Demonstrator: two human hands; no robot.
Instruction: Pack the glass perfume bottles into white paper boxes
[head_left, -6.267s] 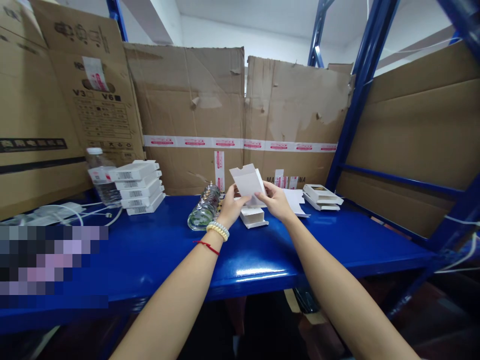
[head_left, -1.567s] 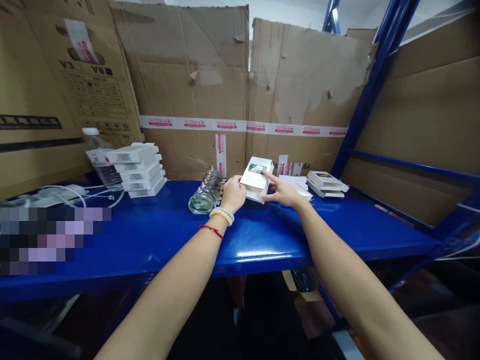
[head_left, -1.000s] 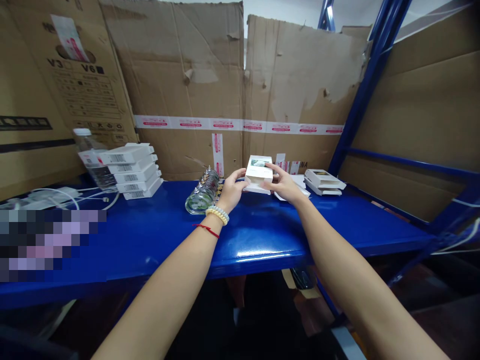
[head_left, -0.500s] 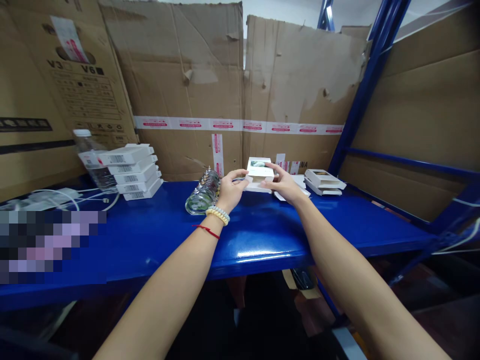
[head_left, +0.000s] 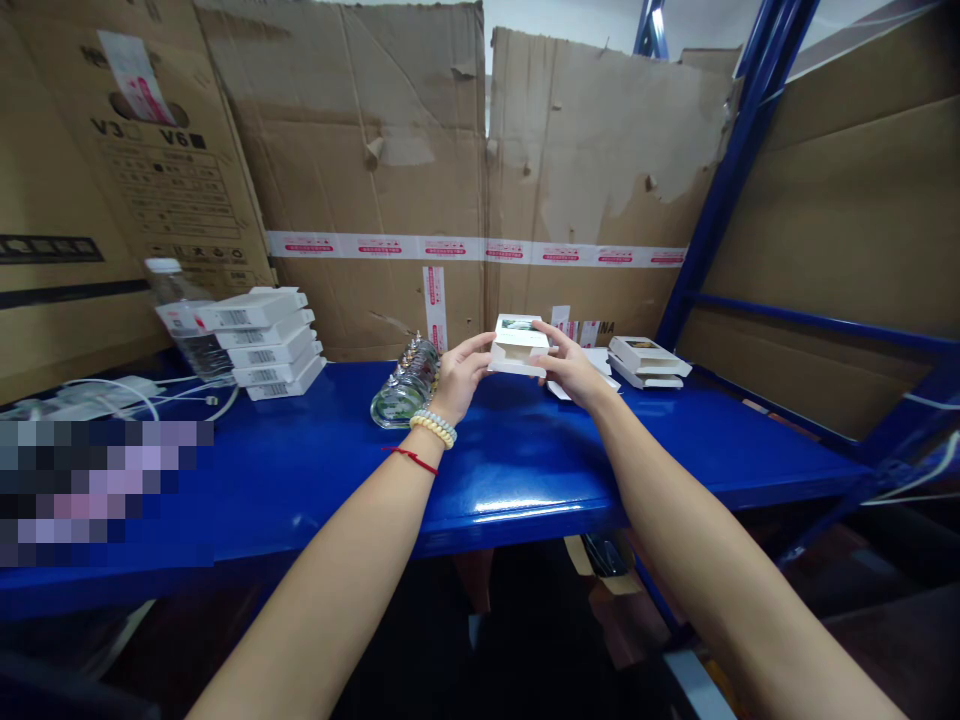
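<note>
A small white cardboard box (head_left: 519, 345) with a dark picture on top is held up above the blue shelf, its near end open. My left hand (head_left: 463, 378) grips its left side, and my right hand (head_left: 568, 365) grips the right side. Just left of my left hand stands a row of clear glass pieces with metal tips (head_left: 405, 390); their exact kind is unclear. Behind my right hand lie flattened white cartons (head_left: 600, 362), partly hidden by it. Farther right, a short stack of white boxes (head_left: 646, 358) rests on the shelf.
Several white boxes with barcodes (head_left: 270, 345) are stacked at the left, beside a clear plastic bottle (head_left: 180, 315) and white cables (head_left: 127, 395). Large cardboard sheets (head_left: 375, 150) close off the back of the blue shelf (head_left: 315, 480). A blue metal post (head_left: 724, 170) rises at the right.
Fingers of both hands have shifted outward to the sides of the box. The front flap no longer shows raised, and the box's open end faces me.
</note>
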